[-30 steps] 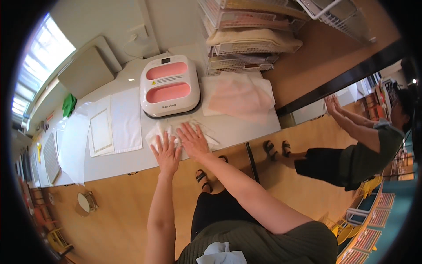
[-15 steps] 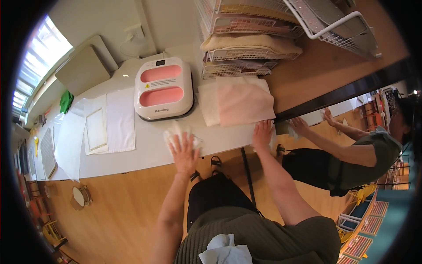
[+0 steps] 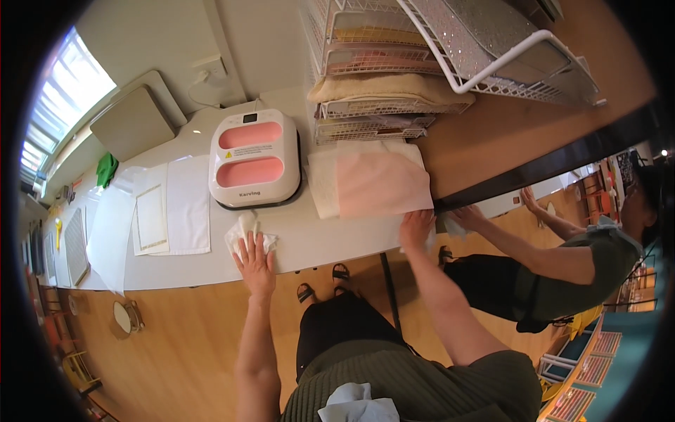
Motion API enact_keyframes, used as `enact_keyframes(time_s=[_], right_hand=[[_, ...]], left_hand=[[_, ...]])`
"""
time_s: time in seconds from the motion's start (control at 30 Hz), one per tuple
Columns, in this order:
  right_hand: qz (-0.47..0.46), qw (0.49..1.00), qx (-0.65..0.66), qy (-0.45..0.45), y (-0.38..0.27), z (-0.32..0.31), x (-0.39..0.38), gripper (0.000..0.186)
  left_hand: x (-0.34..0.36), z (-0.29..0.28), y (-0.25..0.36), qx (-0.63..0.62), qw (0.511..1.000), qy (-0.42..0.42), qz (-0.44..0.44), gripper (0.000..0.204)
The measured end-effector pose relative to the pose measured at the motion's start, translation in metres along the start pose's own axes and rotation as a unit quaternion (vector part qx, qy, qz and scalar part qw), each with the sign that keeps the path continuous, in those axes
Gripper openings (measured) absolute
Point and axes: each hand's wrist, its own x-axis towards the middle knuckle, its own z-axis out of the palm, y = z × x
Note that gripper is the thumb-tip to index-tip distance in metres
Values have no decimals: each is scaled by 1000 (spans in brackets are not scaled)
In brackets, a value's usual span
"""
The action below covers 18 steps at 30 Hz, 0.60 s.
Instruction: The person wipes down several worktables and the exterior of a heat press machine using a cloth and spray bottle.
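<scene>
Fingers spread, my left hand (image 3: 254,264) lies flat on a crumpled white wipe (image 3: 246,225) near the front edge of the white table (image 3: 316,243). Just beyond it stands a white heat press (image 3: 249,160) with pink handle recesses. My right hand (image 3: 417,228) rests with fingers stretched out at the table's right end, palm down. Some thin white material shows at its side, mostly hidden under the palm. In front of those fingertips lies a folded pale pink cloth (image 3: 383,184) over a cream cloth (image 3: 322,184).
White cloths (image 3: 188,204) and a clear sheet (image 3: 110,235) cover the table's left part. White wire shelves (image 3: 376,109) holding fabrics stand behind. A dark-framed mirror (image 3: 548,162) borders the right end. A stool (image 3: 128,316) stands on the wooden floor.
My left hand has slid left along the table with the wipe, to below the heat press. My right hand has shifted only slightly toward me. The view has moved a little.
</scene>
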Motion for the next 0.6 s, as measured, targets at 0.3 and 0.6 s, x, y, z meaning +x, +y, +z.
enact_keyframes(time_s=[0.3,0.6], right_hand=[[-403,888,107,-192,-171,-16,-118,54],[-405,890,90,-187,-144,-24,-99,48]], left_hand=[[0,23,55,17,1000,10,5,53],[-11,-10,55,-76,995,-59,0,59]])
